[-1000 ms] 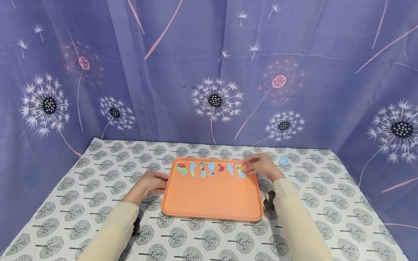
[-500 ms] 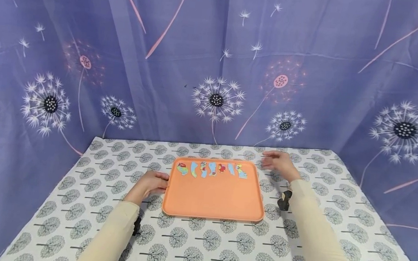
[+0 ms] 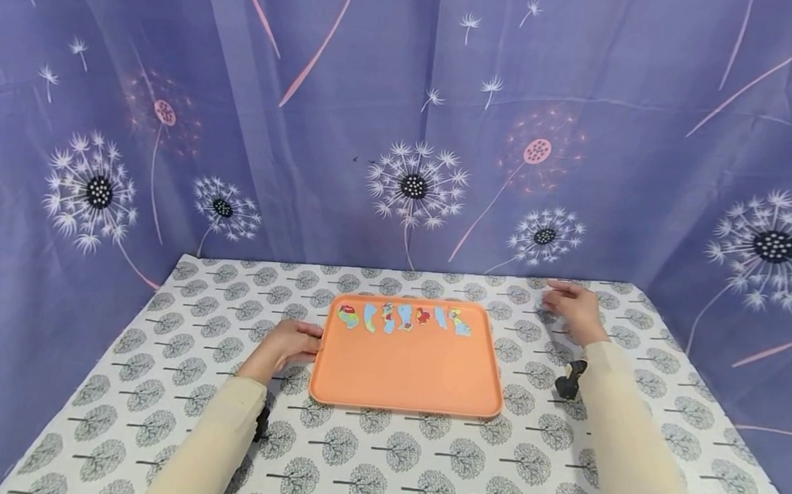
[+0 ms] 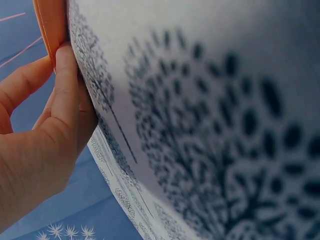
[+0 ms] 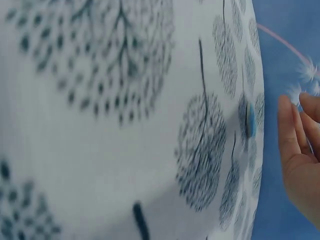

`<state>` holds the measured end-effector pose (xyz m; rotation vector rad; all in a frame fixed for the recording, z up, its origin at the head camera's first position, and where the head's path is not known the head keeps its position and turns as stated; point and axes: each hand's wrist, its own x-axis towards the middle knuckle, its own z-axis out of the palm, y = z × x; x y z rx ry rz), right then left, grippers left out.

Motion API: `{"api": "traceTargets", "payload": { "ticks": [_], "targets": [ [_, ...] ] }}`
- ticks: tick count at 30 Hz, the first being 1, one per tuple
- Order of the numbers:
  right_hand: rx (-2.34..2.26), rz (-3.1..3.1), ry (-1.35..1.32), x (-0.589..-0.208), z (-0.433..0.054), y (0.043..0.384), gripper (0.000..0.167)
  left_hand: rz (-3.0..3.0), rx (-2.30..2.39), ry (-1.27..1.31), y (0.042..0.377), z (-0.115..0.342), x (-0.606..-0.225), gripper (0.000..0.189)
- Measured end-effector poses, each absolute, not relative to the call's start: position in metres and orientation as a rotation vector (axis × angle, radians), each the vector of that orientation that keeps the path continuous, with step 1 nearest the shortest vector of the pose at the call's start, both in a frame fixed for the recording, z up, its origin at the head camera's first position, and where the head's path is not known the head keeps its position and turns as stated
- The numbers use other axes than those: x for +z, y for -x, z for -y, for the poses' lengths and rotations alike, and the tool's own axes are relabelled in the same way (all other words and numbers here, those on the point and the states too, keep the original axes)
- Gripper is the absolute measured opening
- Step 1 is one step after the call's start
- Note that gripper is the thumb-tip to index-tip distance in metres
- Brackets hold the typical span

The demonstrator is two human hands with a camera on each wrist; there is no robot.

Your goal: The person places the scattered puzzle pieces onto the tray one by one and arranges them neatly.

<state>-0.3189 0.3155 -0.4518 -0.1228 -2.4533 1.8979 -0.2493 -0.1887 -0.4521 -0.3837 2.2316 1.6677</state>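
An orange tray (image 3: pixel 407 372) lies on the table, with several puzzle-like pieces, mostly light blue with red and yellow parts, in a row along its far side, from one at the left end (image 3: pixel 348 316) to one at the right end (image 3: pixel 460 323). My left hand (image 3: pixel 288 342) holds the tray's left rim; the left wrist view shows the thumb and a finger on the rim (image 4: pixel 49 30). Off to the tray's right, my right hand (image 3: pixel 578 312) hovers with relaxed fingers, holding nothing. Near it in the right wrist view is a small blue piece (image 5: pixel 251 120) on the cloth; the hand hides it from the head.
A white cloth (image 3: pixel 379 463) printed with grey trees covers the table. Behind and at both sides hang purple curtains (image 3: pixel 316 194) with dandelion prints. Black camera mounts (image 3: pixel 571 379) sit at the wrists.
My right hand has left the rightmost piece on the tray and moved right, beyond the tray's edge, toward the blue piece. The left hand stays at the left rim.
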Motion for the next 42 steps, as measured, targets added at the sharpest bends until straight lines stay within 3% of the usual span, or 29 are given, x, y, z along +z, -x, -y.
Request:
{"api": "traceTargets", "payload": {
  "ticks": [18, 31, 42],
  "targets": [
    [1.677, 2.538, 0.328, -0.47, -0.326, 0.312, 0.056, -2.235, 1.647, 0.371, 0.249, 0.187, -0.452, 0.037],
    [1.543, 2.729, 0.215, -0.466, -0.323, 0.319, 0.066, -2.252, 1.656, 0.36, 0.249, 0.188, -0.451, 0.036],
    [1.56, 2.784, 0.22, -0.467, -0.319, 0.324, 0.063, -2.251, 1.649, 0.367, 0.249, 0.189, -0.451, 0.036]
  ]
}}
